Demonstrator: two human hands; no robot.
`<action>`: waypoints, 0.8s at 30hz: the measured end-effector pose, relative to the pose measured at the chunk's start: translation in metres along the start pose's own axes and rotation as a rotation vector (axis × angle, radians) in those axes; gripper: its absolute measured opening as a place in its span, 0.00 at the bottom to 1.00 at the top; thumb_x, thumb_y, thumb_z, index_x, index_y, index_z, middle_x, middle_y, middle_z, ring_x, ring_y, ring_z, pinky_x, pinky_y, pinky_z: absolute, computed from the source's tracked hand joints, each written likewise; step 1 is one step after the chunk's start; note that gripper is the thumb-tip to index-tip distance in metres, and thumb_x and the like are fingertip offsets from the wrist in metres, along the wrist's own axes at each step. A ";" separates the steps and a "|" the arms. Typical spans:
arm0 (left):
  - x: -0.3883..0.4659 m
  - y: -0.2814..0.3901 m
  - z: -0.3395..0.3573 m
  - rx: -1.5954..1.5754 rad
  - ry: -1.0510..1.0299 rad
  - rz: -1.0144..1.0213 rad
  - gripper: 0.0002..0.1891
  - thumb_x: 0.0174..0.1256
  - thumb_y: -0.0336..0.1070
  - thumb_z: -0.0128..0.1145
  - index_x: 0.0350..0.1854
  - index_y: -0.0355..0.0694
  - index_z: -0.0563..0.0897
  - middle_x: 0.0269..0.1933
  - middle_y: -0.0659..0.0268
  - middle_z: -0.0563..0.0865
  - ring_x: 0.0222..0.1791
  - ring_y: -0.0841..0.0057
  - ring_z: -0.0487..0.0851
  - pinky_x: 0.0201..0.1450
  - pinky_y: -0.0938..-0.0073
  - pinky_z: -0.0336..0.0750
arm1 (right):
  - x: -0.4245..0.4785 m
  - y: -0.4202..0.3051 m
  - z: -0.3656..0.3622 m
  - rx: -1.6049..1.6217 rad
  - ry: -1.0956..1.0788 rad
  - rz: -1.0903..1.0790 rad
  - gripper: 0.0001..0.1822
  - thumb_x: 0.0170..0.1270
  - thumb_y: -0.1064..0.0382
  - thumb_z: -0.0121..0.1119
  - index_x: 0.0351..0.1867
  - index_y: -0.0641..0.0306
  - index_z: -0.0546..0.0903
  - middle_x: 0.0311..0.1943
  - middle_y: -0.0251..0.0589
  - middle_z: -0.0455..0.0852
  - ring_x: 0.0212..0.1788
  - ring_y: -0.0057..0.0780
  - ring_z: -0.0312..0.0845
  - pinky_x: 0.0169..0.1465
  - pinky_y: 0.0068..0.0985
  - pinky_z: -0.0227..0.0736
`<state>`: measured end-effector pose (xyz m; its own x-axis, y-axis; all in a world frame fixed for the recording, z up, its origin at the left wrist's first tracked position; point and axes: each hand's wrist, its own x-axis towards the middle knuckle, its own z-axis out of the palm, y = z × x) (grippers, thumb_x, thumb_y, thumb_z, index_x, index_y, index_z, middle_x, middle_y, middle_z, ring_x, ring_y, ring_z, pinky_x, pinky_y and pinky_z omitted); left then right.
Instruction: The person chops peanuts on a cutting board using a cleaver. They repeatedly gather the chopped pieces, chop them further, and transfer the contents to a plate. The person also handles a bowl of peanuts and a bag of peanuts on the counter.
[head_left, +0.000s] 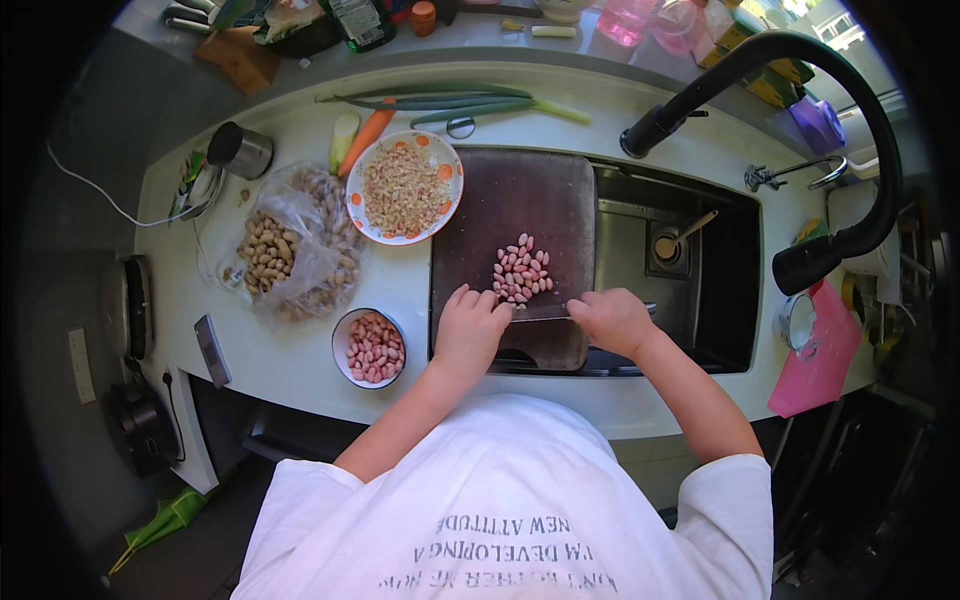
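Observation:
A kitchen knife (541, 313) spans the gap between my two hands, its blade seen nearly edge-on over a dark cutting board (517, 191). My right hand (611, 319) is closed around its handle, whose metal end shows past the fist. At the blade's other end, the fingers of my left hand (471, 326) are bent onto it. Just beyond the blade lies a small heap of shelled pink peanuts (523, 270) on the board. More shelled peanuts (375, 349) fill a small bowl (337, 365) left of my left hand. Chopped peanuts (405, 187) sit in an orange-patterned plate (451, 151).
A plastic bag (307, 262) of unshelled peanuts (268, 251) lies at left. Behind the plate are a carrot (367, 136) and green onions (450, 101). The board partly covers the sink (724, 277); a black faucet (832, 45) arches at right. A phone (212, 350) lies by the counter's edge.

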<state>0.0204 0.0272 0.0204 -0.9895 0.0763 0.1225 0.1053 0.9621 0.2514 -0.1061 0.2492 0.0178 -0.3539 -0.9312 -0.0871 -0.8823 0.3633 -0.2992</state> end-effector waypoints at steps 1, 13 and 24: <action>-0.005 -0.004 0.006 -0.007 0.009 -0.007 0.03 0.53 0.31 0.57 0.30 0.43 0.82 0.35 0.64 0.81 0.42 0.66 0.80 0.62 0.58 0.72 | 0.000 -0.005 -0.001 -0.002 -0.007 0.006 0.07 0.53 0.65 0.61 0.30 0.57 0.73 0.23 0.38 0.78 0.26 0.42 0.80 0.29 0.38 0.75; -0.011 -0.025 -0.002 -0.238 0.031 0.000 0.10 0.52 0.26 0.61 0.36 0.45 0.85 0.37 0.67 0.82 0.44 0.64 0.81 0.65 0.52 0.70 | 0.005 -0.058 -0.028 -0.024 -0.128 0.195 0.05 0.55 0.68 0.58 0.34 0.59 0.77 0.26 0.41 0.85 0.30 0.38 0.85 0.31 0.34 0.79; 0.001 0.015 -0.015 0.024 -0.024 0.062 0.07 0.54 0.30 0.57 0.35 0.45 0.83 0.37 0.67 0.82 0.43 0.69 0.81 0.67 0.58 0.69 | -0.023 -0.015 0.016 0.071 0.037 0.069 0.06 0.54 0.66 0.58 0.34 0.57 0.75 0.23 0.39 0.80 0.26 0.40 0.82 0.28 0.37 0.76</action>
<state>0.0228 0.0373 0.0388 -0.9832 0.1423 0.1146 0.1649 0.9612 0.2212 -0.0800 0.2648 0.0087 -0.4259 -0.9017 -0.0749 -0.8315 0.4227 -0.3605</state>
